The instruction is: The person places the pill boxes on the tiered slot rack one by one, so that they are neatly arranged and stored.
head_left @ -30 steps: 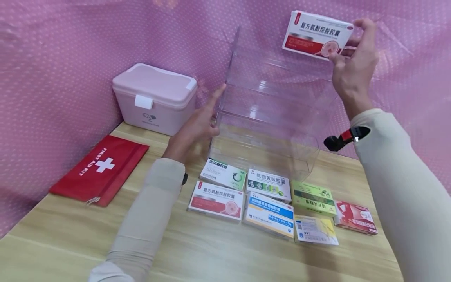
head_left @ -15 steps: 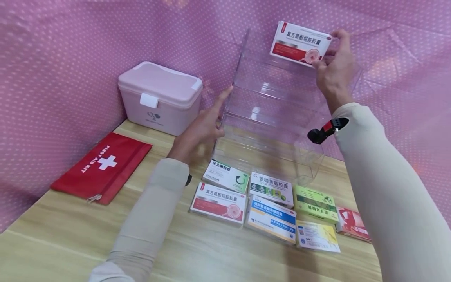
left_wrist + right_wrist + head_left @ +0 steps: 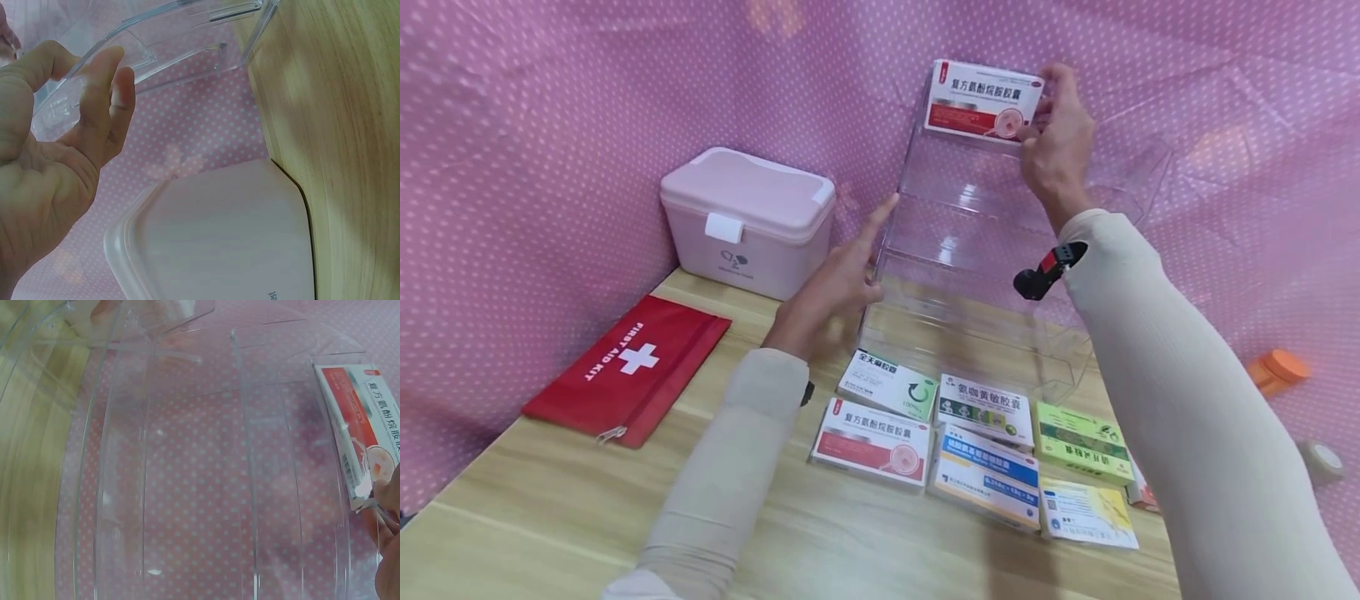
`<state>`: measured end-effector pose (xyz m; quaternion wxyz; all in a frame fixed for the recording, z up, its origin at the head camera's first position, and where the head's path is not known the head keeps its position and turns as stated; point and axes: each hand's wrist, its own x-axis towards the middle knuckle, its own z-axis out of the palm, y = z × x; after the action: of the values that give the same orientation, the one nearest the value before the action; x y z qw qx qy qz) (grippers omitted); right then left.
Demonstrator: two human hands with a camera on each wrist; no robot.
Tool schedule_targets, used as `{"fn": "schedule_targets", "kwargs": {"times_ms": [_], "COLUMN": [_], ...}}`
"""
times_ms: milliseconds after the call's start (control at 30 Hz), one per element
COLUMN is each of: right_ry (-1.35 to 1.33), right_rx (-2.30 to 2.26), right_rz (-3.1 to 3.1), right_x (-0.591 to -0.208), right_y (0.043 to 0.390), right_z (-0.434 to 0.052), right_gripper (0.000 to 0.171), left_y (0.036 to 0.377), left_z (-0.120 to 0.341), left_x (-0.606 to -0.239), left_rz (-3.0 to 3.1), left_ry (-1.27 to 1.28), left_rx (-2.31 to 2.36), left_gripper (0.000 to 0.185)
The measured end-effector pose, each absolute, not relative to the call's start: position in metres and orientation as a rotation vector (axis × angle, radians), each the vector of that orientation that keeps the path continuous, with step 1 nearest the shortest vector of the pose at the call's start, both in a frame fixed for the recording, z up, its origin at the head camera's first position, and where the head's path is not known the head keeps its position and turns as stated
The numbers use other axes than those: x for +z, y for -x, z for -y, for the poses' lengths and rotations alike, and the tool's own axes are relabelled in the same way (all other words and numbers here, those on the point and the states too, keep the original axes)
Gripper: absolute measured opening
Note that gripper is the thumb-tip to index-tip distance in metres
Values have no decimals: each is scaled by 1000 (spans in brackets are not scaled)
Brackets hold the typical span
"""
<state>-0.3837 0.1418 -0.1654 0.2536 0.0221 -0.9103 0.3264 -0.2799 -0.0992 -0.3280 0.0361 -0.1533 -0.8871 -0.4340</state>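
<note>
My right hand [image 3: 1060,137] pinches a white-and-red medicine box [image 3: 983,102] by its right end. The box stands upright at the left end of the top tier of a clear stepped display rack [image 3: 970,179]; the right wrist view shows the same box [image 3: 359,425] at the rack's last step. My left hand [image 3: 842,279] grips the rack's left side edge, index finger stretched up along it. In the left wrist view, the thumb and fingers of that hand [image 3: 62,137] lie on either side of the clear edge.
Several medicine boxes lie in two rows before the rack, among them a green one [image 3: 1084,442] and a blue-and-white one [image 3: 985,479]. A pink lidded case [image 3: 745,225] and red first aid pouch [image 3: 628,367] are left. An orange-capped bottle [image 3: 1279,371] is right.
My right hand has carried the medicine box leftward across to the rack's top left end. My left hand has stayed on the rack's edge. The view has shifted slightly, bringing the orange-capped bottle in.
</note>
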Motion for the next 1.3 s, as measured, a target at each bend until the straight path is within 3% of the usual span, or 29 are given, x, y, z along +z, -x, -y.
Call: {"fn": "schedule_targets", "kwargs": {"times_ms": [200,533,767,1000,1300], "right_ry": [-57,-158,-174,-180,-88], "right_rx": [857,634,749,766,931], "right_rz": [2536,2650,2642,2515,2412], "right_x": [-164,-166,-162,-173,-198], "right_y": [377,363,345,316,263], "right_z": [-145,-152,-167,-205,-298], "right_gripper": [62,88,104,86,63], "left_y": [280,280,280,278,278], "left_z": [99,101,99,97,96], "left_x": [-328,-329,-327,-326,-325], "left_rz": [2701,2719,2739,2763,2778], "left_ry": [507,485,467,436,421], "left_rx": [-1310,-1339,-1355,-1354,-1346], "left_gripper": [135,135,135,137,137]}}
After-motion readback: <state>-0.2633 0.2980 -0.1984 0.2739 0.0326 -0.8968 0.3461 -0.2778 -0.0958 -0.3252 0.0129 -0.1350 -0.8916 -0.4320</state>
